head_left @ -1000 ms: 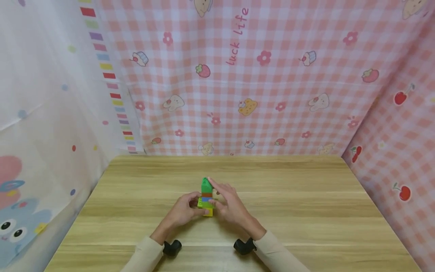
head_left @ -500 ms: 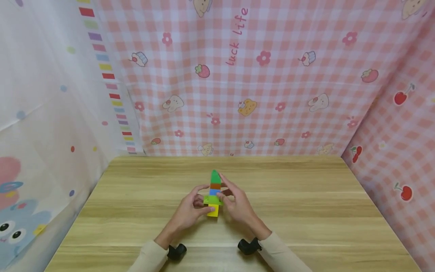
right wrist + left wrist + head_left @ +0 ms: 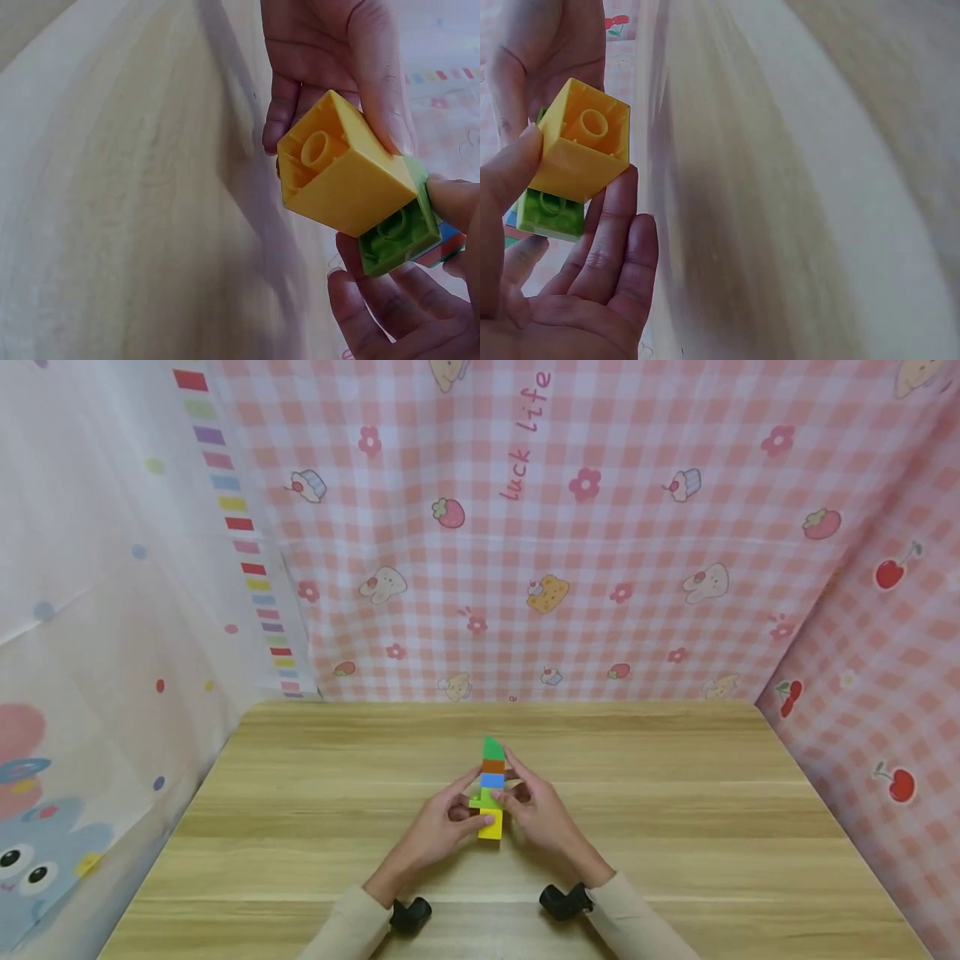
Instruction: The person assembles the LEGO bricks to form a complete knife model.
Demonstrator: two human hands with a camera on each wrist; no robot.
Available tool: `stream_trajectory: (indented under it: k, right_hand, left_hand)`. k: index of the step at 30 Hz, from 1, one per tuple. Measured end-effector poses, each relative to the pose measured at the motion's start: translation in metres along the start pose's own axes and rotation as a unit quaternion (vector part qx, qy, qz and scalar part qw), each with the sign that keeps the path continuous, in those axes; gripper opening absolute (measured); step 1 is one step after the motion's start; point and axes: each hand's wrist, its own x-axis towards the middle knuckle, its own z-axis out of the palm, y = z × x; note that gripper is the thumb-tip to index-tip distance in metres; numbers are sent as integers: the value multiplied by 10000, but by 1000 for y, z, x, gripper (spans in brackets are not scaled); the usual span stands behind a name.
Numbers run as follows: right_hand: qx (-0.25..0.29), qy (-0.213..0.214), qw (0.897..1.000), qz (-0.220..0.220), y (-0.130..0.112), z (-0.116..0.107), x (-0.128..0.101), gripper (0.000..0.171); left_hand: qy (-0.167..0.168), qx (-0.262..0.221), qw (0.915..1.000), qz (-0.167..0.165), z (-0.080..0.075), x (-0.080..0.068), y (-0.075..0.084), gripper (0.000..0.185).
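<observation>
Both hands hold one stack of toy building blocks in the head view. From the top it runs: a sloped green block (image 3: 492, 749), a brown block (image 3: 492, 767), a blue block (image 3: 492, 781), a wider lime green block (image 3: 487, 799) and a yellow block (image 3: 491, 828). My left hand (image 3: 441, 823) pinches the yellow block, thumb on its near face. The right hand (image 3: 546, 814) grips the stack's right side, thumb near the lime block. Both wrist views show the yellow block's hollow underside (image 3: 594, 126), raised off the table.
A wood-grain table (image 3: 675, 818) lies beneath the hands. Behind it hangs a pink checked cloth (image 3: 585, 552), with a white patterned cloth (image 3: 97, 610) on the left. Each wrist carries a black camera mount (image 3: 411, 916).
Both hands have carried the stack to the right. Its sloped top now shows more side-on, and more of the yellow block is visible.
</observation>
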Motion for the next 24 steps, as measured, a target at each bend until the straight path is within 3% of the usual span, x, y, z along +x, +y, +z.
stream_trajectory:
  k: [4, 12, 24]
  right_hand:
    - [73, 25, 9999, 131, -19, -6, -5, 61]
    - [260, -18, 9989, 401, -7, -10, -1, 57]
    - [56, -186, 9986, 483, -4, -16, 2, 56]
  left_hand:
    - [-29, 172, 9998, -43, 4, 5, -5, 70]
    - [-150, 444, 9989, -37, 8, 11, -3, 70]
    - [-298, 604, 9974, -265, 12, 16, -3, 70]
